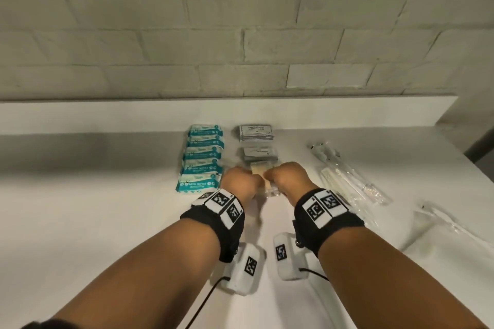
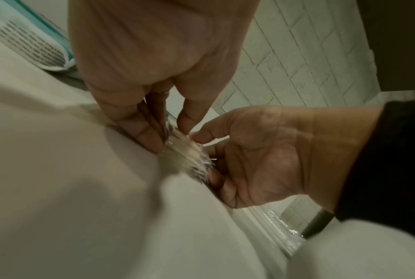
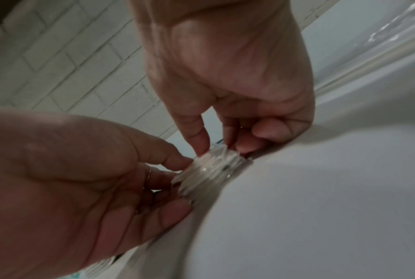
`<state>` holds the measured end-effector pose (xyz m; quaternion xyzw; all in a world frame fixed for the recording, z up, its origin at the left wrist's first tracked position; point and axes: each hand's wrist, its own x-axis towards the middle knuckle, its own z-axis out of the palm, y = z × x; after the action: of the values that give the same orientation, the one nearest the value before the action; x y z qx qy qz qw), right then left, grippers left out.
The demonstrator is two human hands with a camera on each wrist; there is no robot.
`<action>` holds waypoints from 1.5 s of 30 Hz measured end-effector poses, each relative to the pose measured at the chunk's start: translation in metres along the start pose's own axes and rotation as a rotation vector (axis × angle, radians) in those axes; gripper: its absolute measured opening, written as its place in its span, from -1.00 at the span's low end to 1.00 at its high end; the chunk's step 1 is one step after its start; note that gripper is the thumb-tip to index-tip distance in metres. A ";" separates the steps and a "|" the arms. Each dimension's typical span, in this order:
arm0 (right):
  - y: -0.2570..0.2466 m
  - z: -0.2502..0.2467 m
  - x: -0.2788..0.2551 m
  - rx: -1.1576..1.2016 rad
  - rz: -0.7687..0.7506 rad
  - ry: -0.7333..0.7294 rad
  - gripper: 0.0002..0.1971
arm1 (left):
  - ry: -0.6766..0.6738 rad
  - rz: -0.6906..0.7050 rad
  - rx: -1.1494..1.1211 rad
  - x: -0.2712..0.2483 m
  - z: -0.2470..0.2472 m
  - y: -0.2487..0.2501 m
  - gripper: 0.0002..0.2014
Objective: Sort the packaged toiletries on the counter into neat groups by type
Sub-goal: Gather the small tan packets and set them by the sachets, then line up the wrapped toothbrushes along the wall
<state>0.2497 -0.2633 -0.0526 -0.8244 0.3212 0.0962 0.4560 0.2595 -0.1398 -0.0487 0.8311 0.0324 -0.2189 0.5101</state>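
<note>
both hands: the left hand (image 1: 242,181) and right hand (image 1: 287,179) met at centre frame in the head view, fingertips pinching one stack of small clear-wrapped packets (image 1: 268,188) from either side; the stack rested on the white counter (image 1: 107,195)
risk: judged, the slick thin wrappers could slide and fan out if the squeeze were uneven; a slipping stack could nudge the grey pile just above it
wipes: six teal wipe packs (image 1: 201,159) overlapped in a column, left of centre
sachets: two grey sachet piles (image 1: 258,144) in a column above the hands; sachets per pile could not be counted
long items: clear-wrapped long items (image 1: 352,181) lay loose at right; count unclear
</note>
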 end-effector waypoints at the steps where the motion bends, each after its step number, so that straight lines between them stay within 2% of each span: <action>1: -0.001 0.001 0.002 -0.062 -0.007 0.008 -0.83 | 0.020 0.007 0.015 0.001 0.001 -0.001 -0.88; 2: 0.000 0.002 0.007 -0.110 -0.010 0.016 -0.77 | 0.039 0.000 0.021 0.003 0.003 -0.003 -0.89; 4: 0.001 0.002 0.010 -0.120 0.002 0.030 -0.68 | 0.062 0.005 0.028 0.005 0.006 -0.006 -0.81; 9: 0.003 -0.002 0.000 -0.059 -0.013 0.022 -0.59 | 0.067 0.032 0.065 0.006 0.008 -0.010 -0.83; 11: 0.005 -0.014 -0.012 0.050 -0.023 -0.056 -0.55 | 0.076 0.025 0.015 -0.001 0.005 -0.009 -0.57; 13: 0.014 -0.038 -0.028 0.177 -0.042 -0.103 -0.56 | 0.061 0.013 -0.026 -0.016 0.002 -0.005 -0.48; 17: 0.043 -0.109 -0.063 0.413 -0.126 -0.072 -0.82 | 0.070 0.088 0.033 -0.047 -0.006 0.001 -0.58; 20: 0.073 -0.154 -0.092 0.446 -0.148 0.035 -0.85 | -0.029 0.155 0.097 -0.078 0.000 0.007 -0.76; 22: 0.095 -0.173 -0.111 0.421 -0.132 0.116 -0.81 | -0.117 0.200 0.148 -0.096 0.007 0.007 -0.78; 25: 0.124 -0.185 -0.138 0.253 -0.109 0.149 -0.77 | -0.215 0.258 0.236 -0.112 0.022 0.005 -0.75; 30: 0.158 -0.177 -0.175 -0.278 -0.075 0.028 -0.76 | -0.290 0.424 0.543 -0.120 0.061 0.008 -0.69; 31: 0.162 -0.170 -0.178 -0.416 -0.071 0.000 -0.70 | -0.290 0.447 0.592 -0.120 0.070 0.011 -0.67; 34: 0.179 -0.149 -0.179 -0.767 -0.064 -0.034 -0.29 | -0.291 0.459 0.649 -0.115 0.096 0.026 -0.67; 36: 0.184 -0.143 -0.179 -0.816 -0.086 -0.012 -0.13 | -0.298 0.476 0.729 -0.109 0.106 0.036 -0.64; 38: 0.191 -0.153 -0.185 -0.869 -0.074 -0.042 -0.09 | -0.337 0.511 0.840 -0.105 0.118 0.045 -0.50; 41: 0.207 -0.172 -0.194 -1.075 -0.069 -0.225 -0.29 | -0.389 0.591 1.112 -0.102 0.137 0.055 -0.30; 43: 0.216 -0.183 -0.197 -1.126 -0.134 -0.302 -0.60 | -0.388 0.625 1.253 -0.101 0.149 0.056 -0.34; 45: 0.222 -0.204 -0.190 -1.117 -0.203 -0.312 -0.79 | -0.360 0.625 1.230 -0.101 0.157 0.054 -0.48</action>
<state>-0.0621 -0.4287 -0.0046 -0.9425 0.0704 0.3267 0.0012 0.1314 -0.2837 -0.0235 0.8897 -0.4214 -0.1749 -0.0149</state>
